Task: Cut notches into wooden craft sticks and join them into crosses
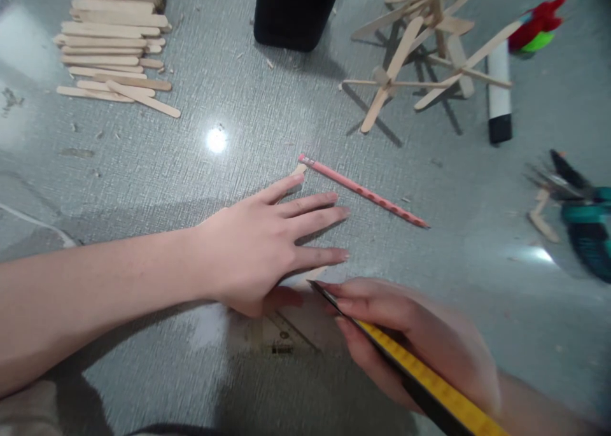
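My left hand (pixel 272 239) lies palm down with its fingers spread on the tabletop. Beneath it, mostly hidden, is a wooden craft stick (pixel 301 168), whose ends peek out near the index fingertip and beside the thumb. My right hand (pixel 410 334) grips a yellow and black utility knife (pixel 401 359); its blade tip points at the stick's lower end. From this angle I cannot tell whether the blade touches the wood. A clear set square (pixel 285 334) lies partly under my left thumb. Just beyond my left fingertips rests a pink pencil (pixel 365 192).
Several craft sticks (pixel 109 41) lie stacked at the upper left. A black container (pixel 296 9) stands at the top middle. Assembled stick frames (pixel 420 60), a white and black stick-shaped object (pixel 499 98) and teal-handled pliers (pixel 585 213) are to the right. A white cable (pixel 38 221) enters from the left.
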Motion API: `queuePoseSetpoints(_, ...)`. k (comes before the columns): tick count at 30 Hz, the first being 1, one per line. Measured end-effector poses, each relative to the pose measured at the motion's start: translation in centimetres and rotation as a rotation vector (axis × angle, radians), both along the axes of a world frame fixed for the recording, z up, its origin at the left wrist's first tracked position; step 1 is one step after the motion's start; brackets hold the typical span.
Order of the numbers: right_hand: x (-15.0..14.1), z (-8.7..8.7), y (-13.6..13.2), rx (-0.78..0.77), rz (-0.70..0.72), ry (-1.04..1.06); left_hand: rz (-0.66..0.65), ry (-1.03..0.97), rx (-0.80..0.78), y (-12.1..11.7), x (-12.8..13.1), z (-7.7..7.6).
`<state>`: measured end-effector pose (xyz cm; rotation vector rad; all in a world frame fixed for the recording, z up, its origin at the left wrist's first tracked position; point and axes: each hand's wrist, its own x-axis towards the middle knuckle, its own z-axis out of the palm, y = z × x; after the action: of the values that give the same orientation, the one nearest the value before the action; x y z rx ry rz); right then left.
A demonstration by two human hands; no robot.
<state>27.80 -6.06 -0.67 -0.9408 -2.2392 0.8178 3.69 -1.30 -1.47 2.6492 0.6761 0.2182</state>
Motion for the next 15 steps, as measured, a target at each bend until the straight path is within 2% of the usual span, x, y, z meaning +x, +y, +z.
queuePoseSetpoints(6, 0.0, 0.0, -0.3, -0.008, 0.012, 0.006, 0.010, 0.002, 0.002, -0.1, 0.1, 0.0)
queuePoseSetpoints(10, -0.6, 0.8, -0.2, -0.130, 0.057, 0.021, 0.007, 0.003, 0.019, -0.1, 0.1, -0.1)
queuePoseSetpoints(15, -1.5, 1.6, -0.3, -0.145, -0.012, -0.013, 0.014, 0.010, 0.030, -0.1, 0.2, -0.2)
